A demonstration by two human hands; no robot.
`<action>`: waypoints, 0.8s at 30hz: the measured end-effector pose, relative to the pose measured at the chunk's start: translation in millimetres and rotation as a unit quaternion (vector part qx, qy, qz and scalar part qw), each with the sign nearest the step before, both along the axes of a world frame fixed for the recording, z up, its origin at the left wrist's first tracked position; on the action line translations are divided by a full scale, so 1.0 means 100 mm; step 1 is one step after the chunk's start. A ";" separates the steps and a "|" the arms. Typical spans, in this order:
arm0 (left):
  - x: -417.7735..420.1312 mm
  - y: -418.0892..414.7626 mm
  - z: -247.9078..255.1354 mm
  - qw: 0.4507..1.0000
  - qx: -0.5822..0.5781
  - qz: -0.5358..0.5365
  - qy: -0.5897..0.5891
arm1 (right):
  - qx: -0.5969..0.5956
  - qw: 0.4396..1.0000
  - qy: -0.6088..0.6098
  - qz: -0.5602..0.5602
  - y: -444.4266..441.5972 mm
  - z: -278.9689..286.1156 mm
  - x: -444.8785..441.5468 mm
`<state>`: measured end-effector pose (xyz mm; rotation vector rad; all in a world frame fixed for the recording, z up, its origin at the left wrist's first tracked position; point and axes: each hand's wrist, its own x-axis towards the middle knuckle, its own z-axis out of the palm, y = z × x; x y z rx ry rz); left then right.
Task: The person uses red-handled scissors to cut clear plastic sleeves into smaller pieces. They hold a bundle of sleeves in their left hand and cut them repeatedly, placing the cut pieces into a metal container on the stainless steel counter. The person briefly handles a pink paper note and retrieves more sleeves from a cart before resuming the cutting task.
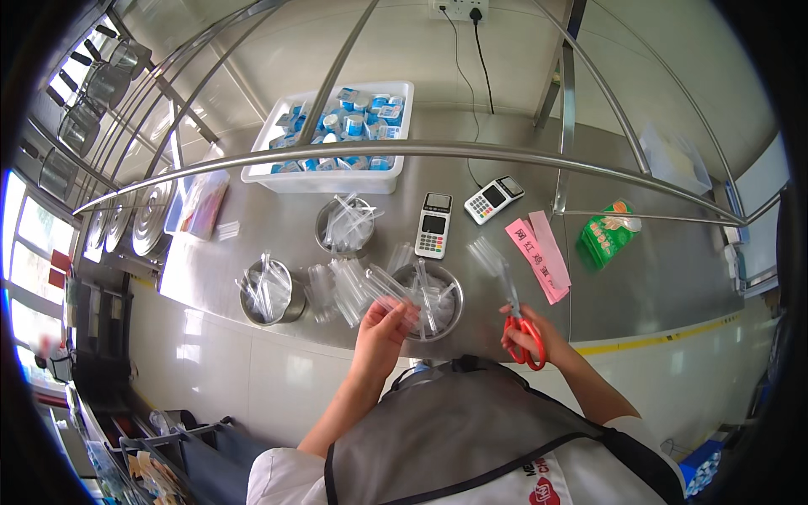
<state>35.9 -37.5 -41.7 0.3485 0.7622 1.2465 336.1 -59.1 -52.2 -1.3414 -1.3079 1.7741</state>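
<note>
A bundle of clear plastic tubes (pixel 385 283) is pinched in my left hand (pixel 385 328), close above the near steel bowl. That steel bowl (pixel 460 309) holds more clear plastic pieces. Red-handled scissors (pixel 538 346) are gripped in my right hand (pixel 548 336), blades pointing away from me; whether the blades are parted is hard to tell. Just beyond their tips lies a small group of clear tubes (pixel 486 255). Left of my left hand, bundles of clear tubes (pixel 346 287) rest on the steel table (pixel 606 309).
Two steel pots (pixel 295 309) (pixel 320 237) hold clear plastic pieces. Behind stand two card terminals (pixel 433 224) (pixel 494 199), pink paper strips (pixel 543 255), a green packet (pixel 609 233) and a white bin (pixel 407 120) of small blue-and-white cups. A steel rack rail (pixel 429 148) crosses above the table.
</note>
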 end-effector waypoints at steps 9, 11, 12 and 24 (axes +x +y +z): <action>0.12 0.06 0.22 0.997 0.051 0.050 -0.035 | 0.127 0.960 -0.133 0.209 -0.02 0.71 -0.36; 0.14 0.05 0.27 0.997 0.059 0.044 -0.017 | 0.150 0.949 -0.161 0.224 -0.02 0.80 -0.41; 0.16 0.04 0.29 0.997 0.063 0.040 -0.007 | 0.165 0.945 -0.165 0.230 -0.01 0.84 -0.43; 0.25 -0.09 0.44 0.997 0.038 -0.035 0.054 | 0.184 0.929 -0.187 0.263 0.10 0.94 -0.57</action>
